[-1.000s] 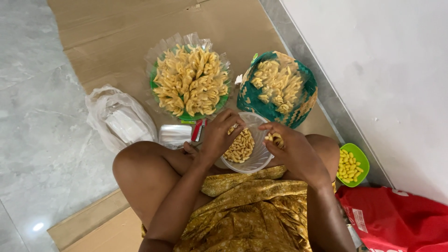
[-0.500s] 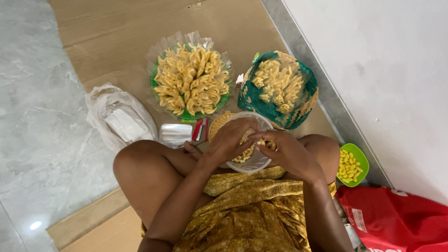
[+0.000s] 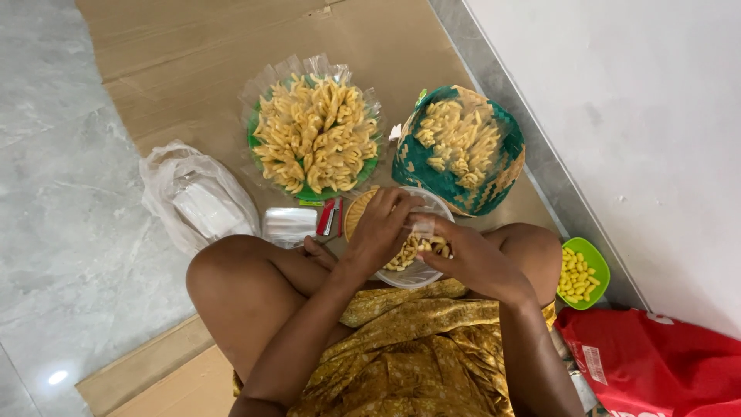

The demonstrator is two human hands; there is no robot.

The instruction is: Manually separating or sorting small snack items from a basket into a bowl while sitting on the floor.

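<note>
My left hand [image 3: 382, 232] and right hand [image 3: 471, 259] met over the clear plastic bowl [image 3: 417, 272] of ridged yellow snacks at my knees, fingers pinched together on a small clear packet [image 3: 423, 226]. Beyond lay a red lighter [image 3: 326, 217], a crinkled white bag [image 3: 197, 202], then two heaped baskets [image 3: 455, 150] on brown cardboard [image 3: 193, 69].

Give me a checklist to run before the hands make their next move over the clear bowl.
1. Both hands over the bowl: ok, left hand and right hand meet above it.
2. Bowl holds snacks: ok, yellow pieces show between the hands.
3. What the fingers pinch: cannot tell, hidden.
4. Green tray stocked: ok, heaped.
5. Woven basket stocked: ok.
6. Small green bowl clear of the right knee: ok, apart.
</note>
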